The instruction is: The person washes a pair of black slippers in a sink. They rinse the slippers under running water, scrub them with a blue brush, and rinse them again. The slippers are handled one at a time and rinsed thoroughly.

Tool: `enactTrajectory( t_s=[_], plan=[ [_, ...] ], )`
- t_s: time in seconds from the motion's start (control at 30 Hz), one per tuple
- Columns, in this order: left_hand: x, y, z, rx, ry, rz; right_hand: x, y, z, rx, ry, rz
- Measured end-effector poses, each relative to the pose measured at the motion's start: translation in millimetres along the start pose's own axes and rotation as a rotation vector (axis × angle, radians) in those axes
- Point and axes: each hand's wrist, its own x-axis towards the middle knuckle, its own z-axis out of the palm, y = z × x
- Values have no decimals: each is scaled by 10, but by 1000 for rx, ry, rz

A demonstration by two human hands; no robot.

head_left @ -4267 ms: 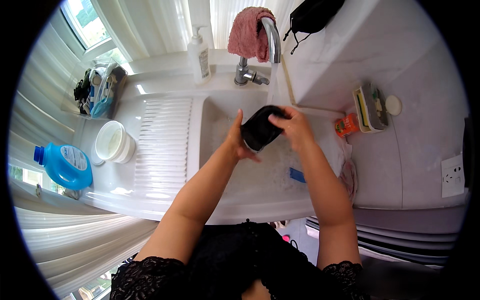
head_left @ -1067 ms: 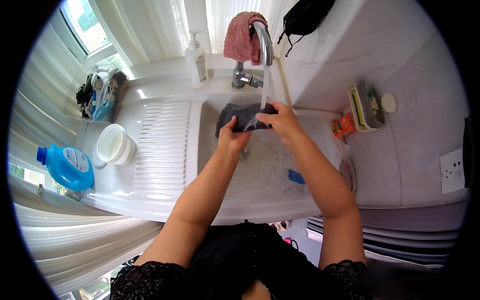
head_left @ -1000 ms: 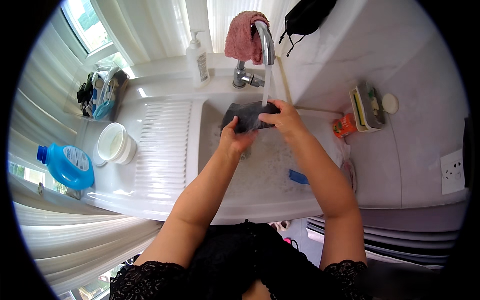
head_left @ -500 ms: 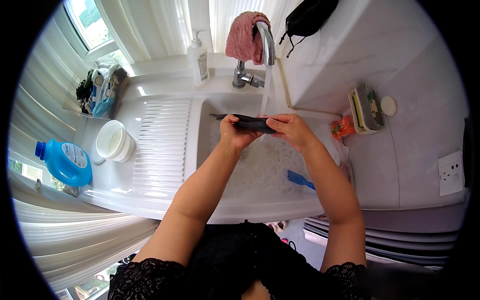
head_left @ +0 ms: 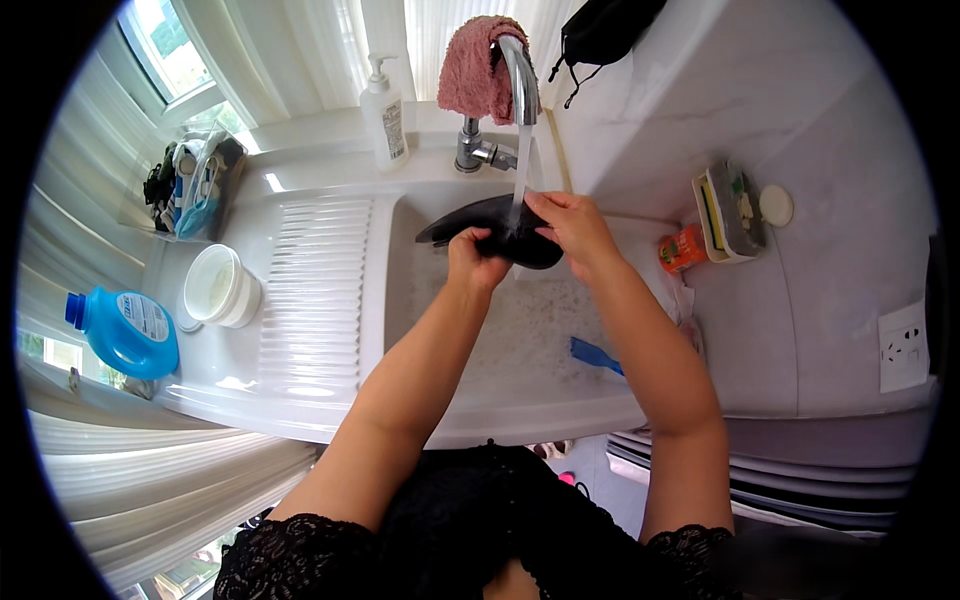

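Over the sink [head_left: 590, 395] I hold a black shoe [head_left: 480, 214] level under the running water, its tapered end pointing left. The stream falls onto its upper face and spreads there. My left hand [head_left: 475, 262] grips it at the near side, thumb on top and fingers beneath. At the right end, my right hand [head_left: 575, 232] pinches its edge beside the stream. Cloudy, sudsy water covers the sink bottom, where a blue brush [head_left: 596, 355] lies near my right forearm. Above stands the chrome faucet [head_left: 522, 85], with a pink cloth [head_left: 478, 70] draped over its neck.
Left of the basin is a ribbed washboard [head_left: 315, 290]. Beyond it stand a white tub [head_left: 222, 287], a blue detergent bottle [head_left: 125, 330] and a clear bin [head_left: 190, 185]. A pump bottle [head_left: 383, 115] is behind; an orange can [head_left: 682, 248] and a sponge holder [head_left: 730, 212] are at right.
The shoe has turned from edge-on to show its broad face, now under the stream. My right hand has risen a little along its far edge. My left hand keeps its hold.
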Motion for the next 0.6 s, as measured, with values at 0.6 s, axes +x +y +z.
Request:
enactTrajectory(
  t_s=[0.6],
  plan=[
    [-42, 148, 197, -26, 208, -54, -11, 20, -46, -292, -198, -13]
  ],
)
